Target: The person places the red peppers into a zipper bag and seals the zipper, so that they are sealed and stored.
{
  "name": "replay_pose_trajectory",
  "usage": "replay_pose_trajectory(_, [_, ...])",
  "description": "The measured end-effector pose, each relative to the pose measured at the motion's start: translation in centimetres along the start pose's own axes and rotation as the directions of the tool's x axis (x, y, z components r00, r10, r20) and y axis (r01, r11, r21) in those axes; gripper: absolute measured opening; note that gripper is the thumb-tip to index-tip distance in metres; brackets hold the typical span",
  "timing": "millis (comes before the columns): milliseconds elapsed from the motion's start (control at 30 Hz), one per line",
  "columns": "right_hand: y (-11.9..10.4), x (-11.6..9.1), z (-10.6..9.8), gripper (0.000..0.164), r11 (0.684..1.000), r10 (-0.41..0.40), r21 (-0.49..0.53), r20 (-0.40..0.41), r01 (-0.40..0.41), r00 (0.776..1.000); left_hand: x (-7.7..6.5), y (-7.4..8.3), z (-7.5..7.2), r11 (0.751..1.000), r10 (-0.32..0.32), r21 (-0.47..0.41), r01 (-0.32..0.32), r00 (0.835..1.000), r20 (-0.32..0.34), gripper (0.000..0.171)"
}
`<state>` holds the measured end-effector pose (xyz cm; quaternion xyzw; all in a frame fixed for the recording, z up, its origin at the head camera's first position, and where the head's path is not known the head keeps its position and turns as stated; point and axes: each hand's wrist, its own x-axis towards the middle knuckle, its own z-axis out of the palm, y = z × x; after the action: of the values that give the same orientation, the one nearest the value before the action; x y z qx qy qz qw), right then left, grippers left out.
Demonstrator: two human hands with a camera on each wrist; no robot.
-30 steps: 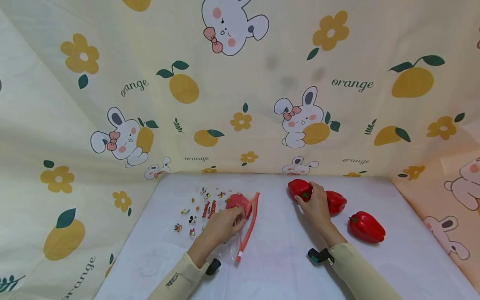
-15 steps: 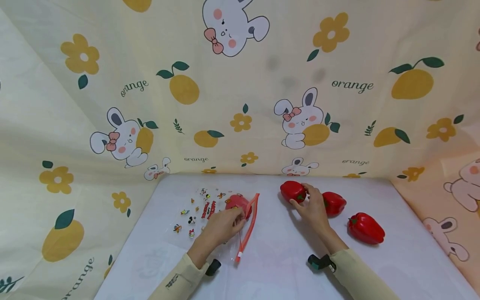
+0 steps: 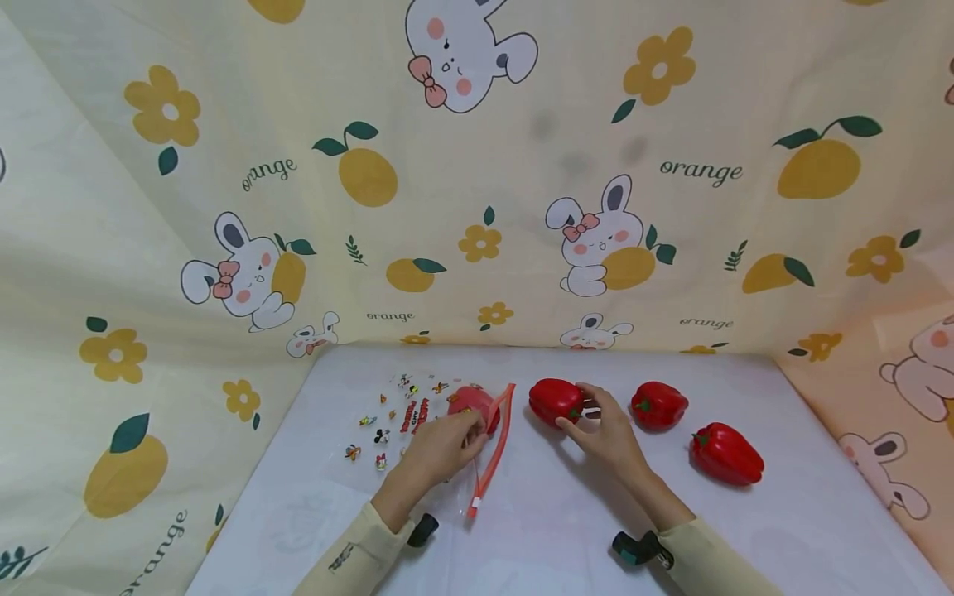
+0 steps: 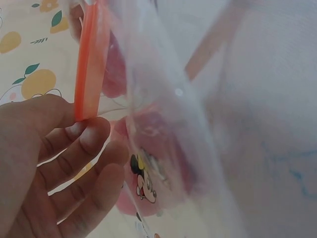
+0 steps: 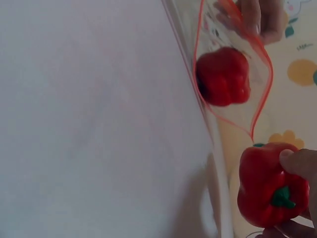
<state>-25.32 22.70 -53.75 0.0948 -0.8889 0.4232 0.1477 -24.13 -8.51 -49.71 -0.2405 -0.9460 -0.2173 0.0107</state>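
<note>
My left hand [image 3: 443, 447] pinches the orange zip edge [image 4: 89, 74] of a clear bag printed with small cartoon figures [image 3: 382, 437]. The bag's mouth gapes toward the right. Inside it lies a red bell pepper [image 5: 224, 77], partly covered by the hand in the head view. My right hand [image 3: 613, 437] grips another red bell pepper [image 3: 555, 401] by its green-stem end, just right of the bag's mouth and apart from it. In the right wrist view this held bell pepper [image 5: 270, 183] shows its stem facing the camera.
Two more red bell peppers rest on the white table [image 3: 551, 530] to the right: one farther back [image 3: 659, 406] and one nearer [image 3: 726, 454]. A patterned cloth [image 3: 477, 248] rises behind the table and along its sides.
My right hand has carried the bell pepper leftward, away from the two others and closer to the bag's mouth. The left hand and the bag have stayed where they were.
</note>
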Motion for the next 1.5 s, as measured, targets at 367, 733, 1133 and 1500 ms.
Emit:
replay_pose_trajectory(367, [-0.7,-1.8,0.7,0.074,0.994,-0.038,0.108,0.038,0.033,0.999,0.0,0.0,0.0,1.000,0.008,0.010,-0.008,1.000,-0.002,0.010])
replay_pose_trajectory(733, [-2.1,-3.1,1.5,0.077,0.988,0.012,0.151,0.107,-0.028,0.994,-0.1,0.1,0.0,0.999,0.027,0.017,-0.027,0.999,-0.023,0.010])
replay_pose_trajectory(1133, [-2.9,-3.8,2.8,0.072,0.980,0.081,0.169,0.152,-0.107,0.985,-0.1,0.3,-0.1,0.999,0.030,0.036,-0.030,0.999,-0.020,0.012])
replay_pose_trajectory(1500, [-3.5,-3.8,3.5,0.072,0.969,0.162,0.161,0.166,-0.189,0.973,-0.1,0.3,0.2,0.998,0.047,0.051,-0.045,0.998,-0.030,0.015])
